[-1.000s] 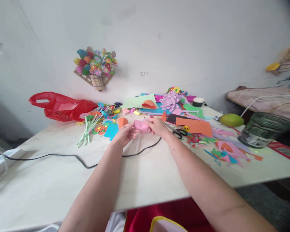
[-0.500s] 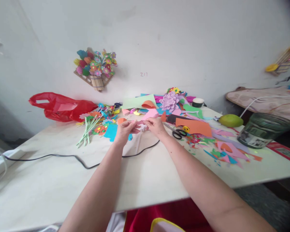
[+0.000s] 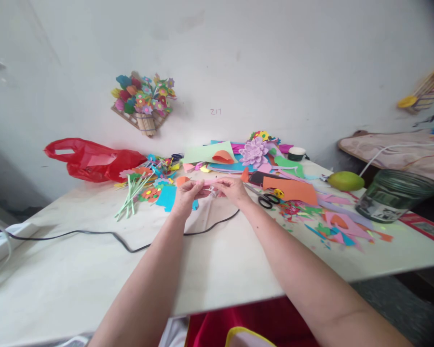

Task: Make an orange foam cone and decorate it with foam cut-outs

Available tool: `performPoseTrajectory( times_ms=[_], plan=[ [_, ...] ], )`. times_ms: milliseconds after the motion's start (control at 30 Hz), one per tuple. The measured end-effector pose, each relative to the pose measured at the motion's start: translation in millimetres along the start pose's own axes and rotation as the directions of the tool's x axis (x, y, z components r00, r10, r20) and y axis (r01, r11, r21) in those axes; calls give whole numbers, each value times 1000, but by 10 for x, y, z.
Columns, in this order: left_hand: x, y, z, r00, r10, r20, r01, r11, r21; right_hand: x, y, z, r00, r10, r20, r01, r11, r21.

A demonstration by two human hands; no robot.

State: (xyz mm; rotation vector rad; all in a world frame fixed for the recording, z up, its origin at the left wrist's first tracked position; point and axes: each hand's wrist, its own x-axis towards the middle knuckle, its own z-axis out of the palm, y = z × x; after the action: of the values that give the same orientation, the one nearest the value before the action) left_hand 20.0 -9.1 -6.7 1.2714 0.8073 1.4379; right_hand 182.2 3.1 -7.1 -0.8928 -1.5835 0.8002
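Note:
My left hand (image 3: 186, 195) and my right hand (image 3: 232, 188) meet over the middle of the white table (image 3: 217, 270). Both pinch a small pink foam piece (image 3: 210, 188) between their fingertips; it now shows only as a thin strip with a pale bit at its middle. A black cable (image 3: 104, 234) runs under my hands. Black-handled scissors (image 3: 268, 199) lie just right of my right hand, beside an orange foam sheet (image 3: 291, 189).
Foam scraps (image 3: 342, 226) litter the right side near a dark glass jar (image 3: 394, 193) and a green mango (image 3: 345, 180). A purple foam flower (image 3: 253, 151), coloured sheets, green stems (image 3: 132, 193) and a red plastic bag (image 3: 94, 159) sit at the back. A flower basket (image 3: 142, 101) hangs on the wall.
The pink foam piece, a rounded puff between my hands a second ago, has been pressed or turned flat into a thin strip. My hands have risen slightly and drawn closer.

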Motion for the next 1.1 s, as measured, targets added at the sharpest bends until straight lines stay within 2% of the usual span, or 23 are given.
performPoseTrajectory(
  times_ms=[233,567,700,833,967,1100],
  plan=[
    [-4,-12,6,1000,6,3,-6,1000,15,-2,-35,17,1000,3,-17,-4,997,-73],
    [39,-37,-9,999,40,-32,-42,997,-70,27,32,-23,999,22,-38,-23,1000,-7],
    [30,-20,-18,999,22,-31,-24,996,-91,46,80,-43,999,-9,-53,9,1000,-3],
    [22,-14,-25,1000,5,-20,-7,995,-101,35,113,-55,996,-72,-53,66,993,-98],
    [29,-22,-14,1000,27,10,-27,1000,-6,15,88,-49,984,-171,-58,155,965,-210],
    [33,-27,3,999,33,-31,-31,997,64,37,99,-39,988,-127,-83,112,980,-164]
  ],
)
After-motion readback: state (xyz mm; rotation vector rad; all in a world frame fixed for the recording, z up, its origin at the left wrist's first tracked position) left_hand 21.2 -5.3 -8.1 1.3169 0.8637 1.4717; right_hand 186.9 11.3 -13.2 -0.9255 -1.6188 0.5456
